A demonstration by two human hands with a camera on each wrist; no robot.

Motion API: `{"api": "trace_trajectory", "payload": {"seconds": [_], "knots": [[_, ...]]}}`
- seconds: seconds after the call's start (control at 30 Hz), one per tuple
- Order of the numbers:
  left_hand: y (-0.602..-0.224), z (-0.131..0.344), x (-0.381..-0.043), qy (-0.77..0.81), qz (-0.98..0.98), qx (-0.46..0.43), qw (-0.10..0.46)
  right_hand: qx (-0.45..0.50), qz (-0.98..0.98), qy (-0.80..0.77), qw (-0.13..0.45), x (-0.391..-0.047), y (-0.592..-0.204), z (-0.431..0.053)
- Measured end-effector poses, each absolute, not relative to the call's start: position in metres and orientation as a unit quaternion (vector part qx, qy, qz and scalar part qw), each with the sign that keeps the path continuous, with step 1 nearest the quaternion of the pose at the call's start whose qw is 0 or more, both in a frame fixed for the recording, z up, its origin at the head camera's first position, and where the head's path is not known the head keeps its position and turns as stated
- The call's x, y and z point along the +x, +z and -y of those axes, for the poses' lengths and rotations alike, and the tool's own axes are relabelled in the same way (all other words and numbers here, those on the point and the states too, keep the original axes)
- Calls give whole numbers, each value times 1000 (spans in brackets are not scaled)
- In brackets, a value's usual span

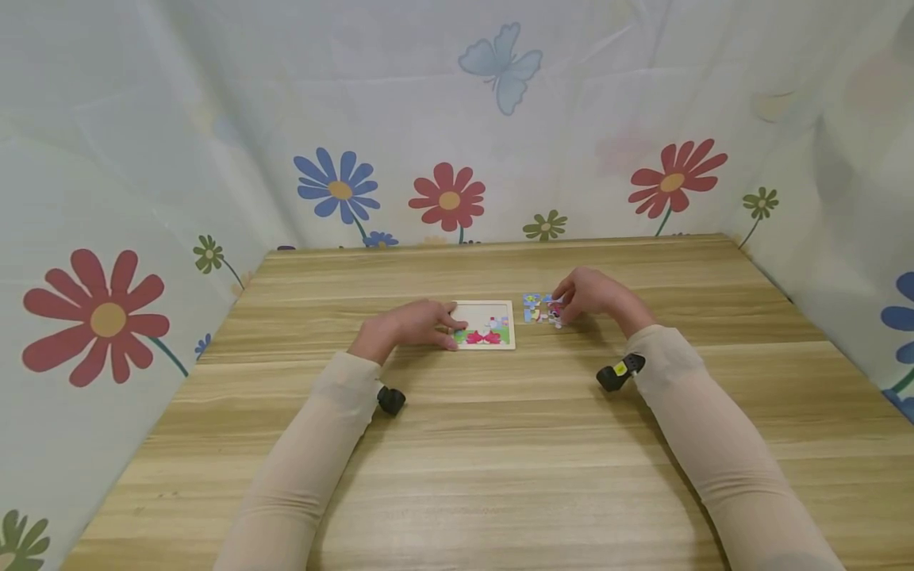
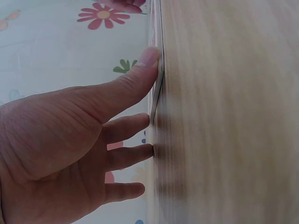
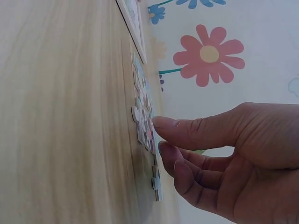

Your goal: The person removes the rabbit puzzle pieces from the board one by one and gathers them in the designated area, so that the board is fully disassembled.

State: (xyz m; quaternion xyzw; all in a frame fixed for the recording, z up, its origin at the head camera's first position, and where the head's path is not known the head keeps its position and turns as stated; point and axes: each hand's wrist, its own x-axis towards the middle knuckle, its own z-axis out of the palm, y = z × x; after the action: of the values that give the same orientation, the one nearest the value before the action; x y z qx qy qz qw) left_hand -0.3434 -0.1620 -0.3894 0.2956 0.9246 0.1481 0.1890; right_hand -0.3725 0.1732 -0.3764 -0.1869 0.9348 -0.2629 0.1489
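Note:
A wooden-framed jigsaw puzzle board [image 1: 481, 309] lies flat on the table, with pink, green and blue picture pieces along its near side and right edge. My left hand [image 1: 417, 323] rests at the board's left end, its thumb and a fingertip touching the border. In the left wrist view, the fingers of that hand [image 2: 65, 149] are spread and fairly straight. Just right of the board, several loose jigsaw pieces [image 1: 531, 300] lie together. Over their right side is my right hand [image 1: 589, 293]. The right wrist view shows its thumb and bent fingers [image 3: 196, 172] apart, close against the pieces.
The wooden table [image 1: 457, 460] extends around the board and pieces. A white curtain [image 1: 400, 95] printed with flowers and a butterfly stands behind and at both sides. A small black device is strapped at each wrist.

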Motion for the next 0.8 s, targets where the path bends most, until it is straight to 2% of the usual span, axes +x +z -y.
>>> {"api": "trace_trajectory", "payload": {"seconds": [0.27,0.57,0.8], "knots": [[-390,162,-343,152,-926,288,190,-220,-933,-245,143,-370,-376,-140],[-390,162,-343,148,-926,289,191,-251,-924,-241,160,-368,-377,-91],[-390,163,-345,139,-927,291,189,-246,-928,-220,175,-368,-377,-73]]}}
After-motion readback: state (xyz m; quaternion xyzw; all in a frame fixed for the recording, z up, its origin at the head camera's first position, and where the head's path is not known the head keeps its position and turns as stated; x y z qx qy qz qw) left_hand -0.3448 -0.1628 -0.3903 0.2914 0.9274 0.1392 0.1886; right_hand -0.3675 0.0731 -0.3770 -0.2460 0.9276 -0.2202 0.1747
